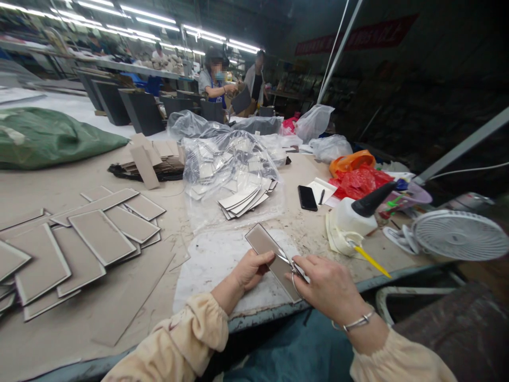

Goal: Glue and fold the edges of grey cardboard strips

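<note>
A flat, rectangular beige panel with dark edges [261, 240] slants over a white paper sheet [202, 265], its left long edge pinched by the left hand's [252, 269] thumb and fingers. The right hand [328, 278] grips silver metal scissors [283, 257] at the opposite edge.

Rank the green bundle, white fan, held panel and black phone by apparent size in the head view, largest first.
1. Green bundle, cut off by the picture's edge
2. White fan
3. Held panel, partly covered
4. Black phone
</note>
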The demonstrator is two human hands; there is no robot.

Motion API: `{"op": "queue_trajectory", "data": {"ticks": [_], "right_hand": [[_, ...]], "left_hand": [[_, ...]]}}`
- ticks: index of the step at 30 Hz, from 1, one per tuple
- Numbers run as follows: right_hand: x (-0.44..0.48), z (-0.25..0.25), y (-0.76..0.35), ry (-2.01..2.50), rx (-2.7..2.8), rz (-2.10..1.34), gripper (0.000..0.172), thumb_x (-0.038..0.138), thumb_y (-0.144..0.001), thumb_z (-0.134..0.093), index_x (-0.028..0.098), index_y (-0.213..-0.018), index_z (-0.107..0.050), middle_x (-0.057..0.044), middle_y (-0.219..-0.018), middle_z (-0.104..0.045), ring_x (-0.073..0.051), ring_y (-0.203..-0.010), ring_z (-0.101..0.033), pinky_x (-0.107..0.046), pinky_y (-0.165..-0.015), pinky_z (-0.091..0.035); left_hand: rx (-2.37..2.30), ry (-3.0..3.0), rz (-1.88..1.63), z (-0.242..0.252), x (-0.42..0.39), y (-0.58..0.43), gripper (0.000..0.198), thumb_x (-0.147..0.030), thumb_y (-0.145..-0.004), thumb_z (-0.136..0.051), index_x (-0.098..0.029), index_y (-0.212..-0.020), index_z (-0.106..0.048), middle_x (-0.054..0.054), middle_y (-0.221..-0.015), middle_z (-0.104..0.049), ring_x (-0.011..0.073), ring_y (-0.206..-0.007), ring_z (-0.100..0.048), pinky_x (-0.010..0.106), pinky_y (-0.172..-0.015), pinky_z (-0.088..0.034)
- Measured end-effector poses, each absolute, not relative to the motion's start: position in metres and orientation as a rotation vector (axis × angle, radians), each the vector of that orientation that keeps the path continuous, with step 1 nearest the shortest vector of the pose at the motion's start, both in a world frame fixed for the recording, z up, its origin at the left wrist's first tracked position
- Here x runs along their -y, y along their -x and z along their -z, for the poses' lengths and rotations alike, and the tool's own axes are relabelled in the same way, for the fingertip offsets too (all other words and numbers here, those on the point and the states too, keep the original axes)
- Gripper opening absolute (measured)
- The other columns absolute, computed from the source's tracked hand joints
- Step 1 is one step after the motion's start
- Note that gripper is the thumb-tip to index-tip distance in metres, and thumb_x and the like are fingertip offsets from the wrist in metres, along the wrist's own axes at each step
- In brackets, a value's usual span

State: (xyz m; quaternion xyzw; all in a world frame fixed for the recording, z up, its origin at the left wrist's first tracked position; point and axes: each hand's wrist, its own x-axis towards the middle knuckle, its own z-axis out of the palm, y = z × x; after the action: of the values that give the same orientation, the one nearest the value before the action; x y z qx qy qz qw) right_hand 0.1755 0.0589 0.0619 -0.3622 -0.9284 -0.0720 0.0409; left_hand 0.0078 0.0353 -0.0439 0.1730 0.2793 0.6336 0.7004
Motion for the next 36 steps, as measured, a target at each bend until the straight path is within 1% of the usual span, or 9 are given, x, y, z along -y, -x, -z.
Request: {"op": "queue_trajectory", "data": {"ticks": [7, 13, 19, 26, 32, 36], "right_hand": [[-0.0577, -0.0631, -0.1726, 1.168, 2.884, 0.239, 0.024, 0.045, -0.086, -0.052, 0.024, -0.087, -0.062, -0.001, -0.072, -0.061, -0.017, -0.066, -0.056, -0.028, -0.057, -0.025], [-0.0568, -0.0615, -0.1696, 1.176, 2.882, 0.266, 0.029, 0.051, -0.083, -0.056, 0.023, -0.081, -0.06, -0.002, -0.068, -0.061, -0.017, -0.064, -0.057, -0.028, -0.056, -0.024], [-0.0551, -0.0646, -0.1682, 1.148, 2.878, 0.266, 0.029, 0.051, -0.081, -0.058, 0.022, -0.079, -0.061, -0.002, -0.067, -0.062, -0.016, -0.062, -0.057, -0.028, -0.055, -0.025], [-0.0542, -0.0627, -0.1684, 1.126, 2.861, 0.274, 0.033, 0.053, -0.082, -0.056, 0.021, -0.078, -0.061, -0.003, -0.066, -0.063, -0.016, -0.061, -0.057, -0.028, -0.055, -0.025], [-0.0519, -0.0621, -0.1682, 1.123, 2.868, 0.267, 0.03, 0.05, -0.083, -0.057, 0.02, -0.076, -0.059, -0.003, -0.065, -0.063, -0.017, -0.062, -0.058, -0.028, -0.056, -0.027], [-0.0511, -0.0623, -0.168, 1.142, 2.855, 0.304, 0.026, 0.047, -0.083, -0.058, 0.022, -0.078, -0.059, -0.003, -0.067, -0.063, -0.018, -0.064, -0.059, -0.028, -0.057, -0.027]], "left_hand": [[-0.584, -0.36, -1.403, 0.0456, -0.0347, -0.01, 0.035, -0.029, -0.062, -0.081, -0.012, -0.089, -0.067, 0.006, -0.083, -0.068, 0.0158, -0.073, -0.061, 0.028, -0.073, -0.045], [-0.566, -0.33, -1.412, 0.0484, -0.0347, -0.0126, 0.033, -0.028, -0.063, -0.08, -0.011, -0.089, -0.067, 0.006, -0.082, -0.067, 0.0161, -0.074, -0.061, 0.029, -0.075, -0.046], [-0.559, -0.296, -1.386, 0.0467, -0.0342, -0.0128, 0.036, -0.03, -0.06, -0.081, -0.011, -0.088, -0.067, 0.006, -0.08, -0.068, 0.0169, -0.072, -0.061, 0.03, -0.074, -0.046], [-0.508, -0.315, -1.385, 0.0494, -0.0338, -0.0133, 0.037, -0.03, -0.062, -0.081, -0.011, -0.091, -0.067, 0.007, -0.082, -0.067, 0.0173, -0.074, -0.061, 0.03, -0.075, -0.046], [-0.517, -0.305, -1.391, 0.0508, -0.034, -0.0135, 0.037, -0.03, -0.062, -0.081, -0.011, -0.09, -0.067, 0.007, -0.083, -0.068, 0.0168, -0.074, -0.061, 0.029, -0.074, -0.047], [-0.534, -0.316, -1.406, 0.0492, -0.0344, -0.0145, 0.036, -0.03, -0.063, -0.08, -0.012, -0.092, -0.067, 0.007, -0.085, -0.068, 0.018, -0.077, -0.062, 0.03, -0.075, -0.047]]}}
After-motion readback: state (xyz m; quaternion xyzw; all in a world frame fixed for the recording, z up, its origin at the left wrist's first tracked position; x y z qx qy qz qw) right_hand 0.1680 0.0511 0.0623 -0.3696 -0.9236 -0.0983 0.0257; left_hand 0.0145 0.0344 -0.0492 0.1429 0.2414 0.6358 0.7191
